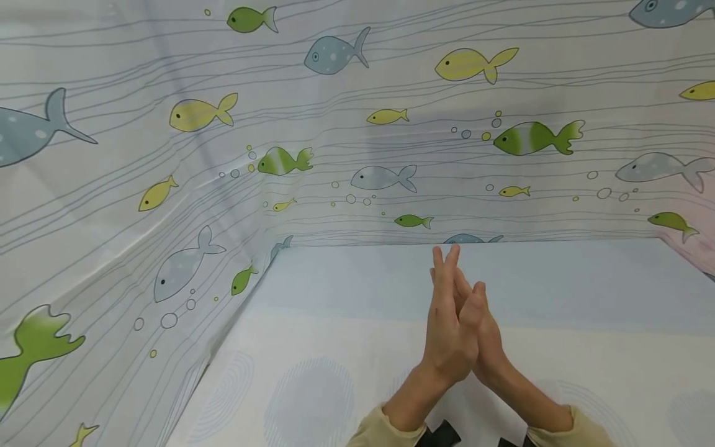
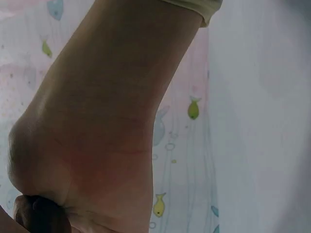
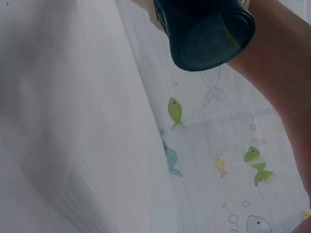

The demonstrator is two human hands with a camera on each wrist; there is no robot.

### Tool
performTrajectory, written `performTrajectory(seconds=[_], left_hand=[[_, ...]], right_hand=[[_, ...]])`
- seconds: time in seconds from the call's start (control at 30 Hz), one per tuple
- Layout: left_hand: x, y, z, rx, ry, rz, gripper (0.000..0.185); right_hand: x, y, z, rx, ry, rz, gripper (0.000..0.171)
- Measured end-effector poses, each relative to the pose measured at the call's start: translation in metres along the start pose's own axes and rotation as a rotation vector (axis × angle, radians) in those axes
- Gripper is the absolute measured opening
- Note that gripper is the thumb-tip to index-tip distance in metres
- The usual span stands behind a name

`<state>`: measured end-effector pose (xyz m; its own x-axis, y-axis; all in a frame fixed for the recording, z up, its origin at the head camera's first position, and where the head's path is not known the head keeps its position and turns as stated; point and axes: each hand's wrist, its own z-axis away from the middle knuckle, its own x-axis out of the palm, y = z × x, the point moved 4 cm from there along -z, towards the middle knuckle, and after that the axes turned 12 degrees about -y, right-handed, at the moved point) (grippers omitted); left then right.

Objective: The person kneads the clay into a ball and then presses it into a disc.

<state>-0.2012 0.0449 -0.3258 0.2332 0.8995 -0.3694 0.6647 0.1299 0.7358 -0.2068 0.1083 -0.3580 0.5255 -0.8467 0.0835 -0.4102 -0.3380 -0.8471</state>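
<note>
Over the table, my left hand [image 1: 449, 338] and right hand [image 1: 491, 341] are pressed together, palm towards palm. The fingers of the left hand point up and are mostly straight, with small gaps between their tips. Most of the right hand lies hidden behind the left. The thumbs stand up on the near right side. No object shows between the hands. A bare wrist and forearm [image 2: 102, 97] fill much of the left wrist view. The right wrist view holds part of a bare arm [image 3: 277, 63] beside a dark wrist device [image 3: 209, 39].
Below the hands spreads a pale table [image 1: 335, 329] with a faint circle pattern. A fish-print curtain [image 1: 335, 136] hangs behind it and along the left side. Light-coloured sleeves [image 1: 371, 431] and black wrist straps [image 1: 441, 434] show at the bottom edge.
</note>
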Motion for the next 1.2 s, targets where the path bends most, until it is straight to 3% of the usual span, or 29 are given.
performTrajectory(seconds=[0.27, 0.43, 0.87, 1.2], left_hand=[[-0.005, -0.009, -0.002, -0.022, 0.048, 0.046, 0.060], [-0.015, -0.016, -0.004, -0.031, 0.103, 0.077, 0.057], [-0.037, -0.025, -0.007, -0.036, 0.212, 0.144, 0.054], [-0.039, -0.027, -0.008, -0.050, 0.197, 0.217, 0.057]], right_hand=[[0.006, -0.002, 0.004, 0.092, 0.090, 0.064, 0.062], [0.017, -0.006, 0.007, 0.108, 0.064, 0.079, 0.062], [0.036, -0.020, 0.010, 0.015, -0.034, 0.101, 0.053], [0.042, -0.027, 0.011, -0.088, -0.062, 0.135, 0.052]])
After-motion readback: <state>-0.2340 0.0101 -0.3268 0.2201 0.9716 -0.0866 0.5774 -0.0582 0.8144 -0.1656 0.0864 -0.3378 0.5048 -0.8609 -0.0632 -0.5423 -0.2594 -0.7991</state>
